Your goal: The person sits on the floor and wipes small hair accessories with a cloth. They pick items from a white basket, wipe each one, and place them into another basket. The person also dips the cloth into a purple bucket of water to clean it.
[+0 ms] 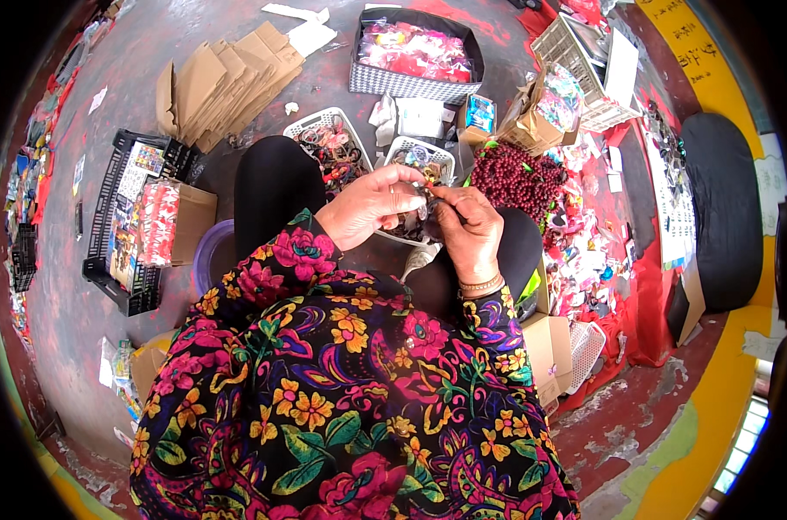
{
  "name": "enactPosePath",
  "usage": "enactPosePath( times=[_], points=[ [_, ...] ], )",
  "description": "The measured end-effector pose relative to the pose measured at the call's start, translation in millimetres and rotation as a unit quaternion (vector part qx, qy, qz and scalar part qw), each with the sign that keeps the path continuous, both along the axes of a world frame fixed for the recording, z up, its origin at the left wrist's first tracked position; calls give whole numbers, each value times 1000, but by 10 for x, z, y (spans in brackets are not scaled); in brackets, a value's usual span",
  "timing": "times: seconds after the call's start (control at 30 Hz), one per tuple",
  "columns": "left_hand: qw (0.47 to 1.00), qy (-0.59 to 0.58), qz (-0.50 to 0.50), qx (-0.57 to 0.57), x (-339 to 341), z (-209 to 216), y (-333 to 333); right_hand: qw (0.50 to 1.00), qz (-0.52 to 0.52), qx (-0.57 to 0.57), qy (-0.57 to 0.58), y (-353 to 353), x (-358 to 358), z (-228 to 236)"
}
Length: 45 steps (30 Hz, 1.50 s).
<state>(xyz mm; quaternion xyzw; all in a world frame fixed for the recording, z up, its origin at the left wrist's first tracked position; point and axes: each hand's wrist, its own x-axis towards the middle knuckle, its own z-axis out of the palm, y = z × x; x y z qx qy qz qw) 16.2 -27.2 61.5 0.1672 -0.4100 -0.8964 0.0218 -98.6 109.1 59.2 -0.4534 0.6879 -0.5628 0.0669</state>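
Fingers [399, 175] pinching small object [427, 206], perforated plastic basket [354, 130], round red beads [517, 180]

Head-worn view (wide fisheye), facing down, near both hands [363, 208]

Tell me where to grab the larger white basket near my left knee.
Take the white basket probably by its far rim, from above: that edge shows uncovered, while the left knee and left hand crowd its near side.
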Motion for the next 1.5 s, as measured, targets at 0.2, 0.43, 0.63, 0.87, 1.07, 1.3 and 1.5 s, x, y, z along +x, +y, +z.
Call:
enactPosePath(
  times=[0.2, 0.43, 0.63, 0.87, 1.07, 1.3, 1.5],
  points=[
    [998, 24, -4, 61, -11, -82, 54, 999, -49, 16, -10, -7, 22, -36],
    [994, 17, 1, 107, -20, -163, 105, 995, -59, 77, 14, 1, 29, -38],
    [994, 16, 111, 12, 4, -109, -41, 887, -18, 33, -460, 78, -216, -213],
    [976, -19, 153, -155, 79, -153, -152, 785, 170, -67, -592, 215, -269, 109],
    [964, -66, 144, -215, 27, -38, -68, 918, 92, -70, -379, 97, -7, 484],
    [960, -10, -15, -281, 92, 176, 65, 974, 140, 85, -159, -65, 59, 193],
    [959, -3, -38, -281, 102, 98, 39, 985, 86, 59, -135, -33, 187, 33]
  ],
)
